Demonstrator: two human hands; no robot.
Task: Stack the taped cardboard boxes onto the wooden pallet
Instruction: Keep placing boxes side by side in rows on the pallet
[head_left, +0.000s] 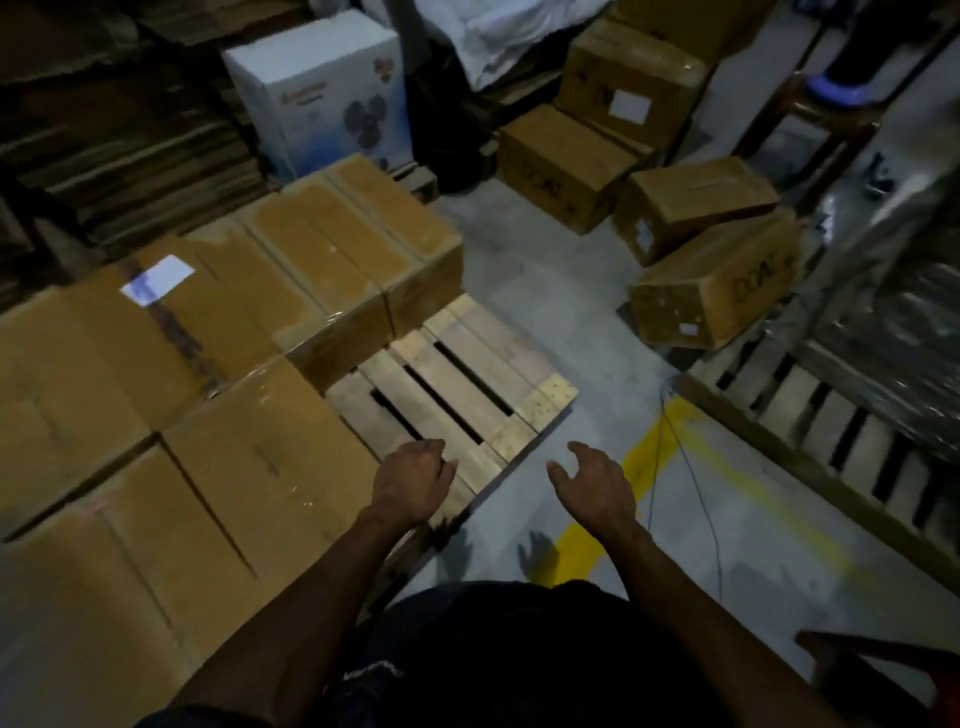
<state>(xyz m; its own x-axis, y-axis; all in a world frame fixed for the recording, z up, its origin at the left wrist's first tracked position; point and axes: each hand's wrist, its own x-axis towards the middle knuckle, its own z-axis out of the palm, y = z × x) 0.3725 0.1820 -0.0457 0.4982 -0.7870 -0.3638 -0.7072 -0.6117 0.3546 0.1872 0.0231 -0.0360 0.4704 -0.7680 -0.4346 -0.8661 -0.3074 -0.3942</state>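
— What covers the wooden pallet (470, 384)?

— Taped cardboard boxes (218, 395), tan and glossy with tape, fill it except the bare right corner; their long sides run along its slats, up and to the right.

— The hands?

— Left hand (413, 480) loosely curled over that corner, right hand (595, 483) beside it, fingers spread; both hold nothing.

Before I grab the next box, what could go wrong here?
1. A thin cable trails across the floor beside the bare corner of the wooden pallet; carrying a box over it invites a trip.
2. One loose box leans tilted on another and may slide when pulled.
3. The dim light hides the pallet's slat gaps.
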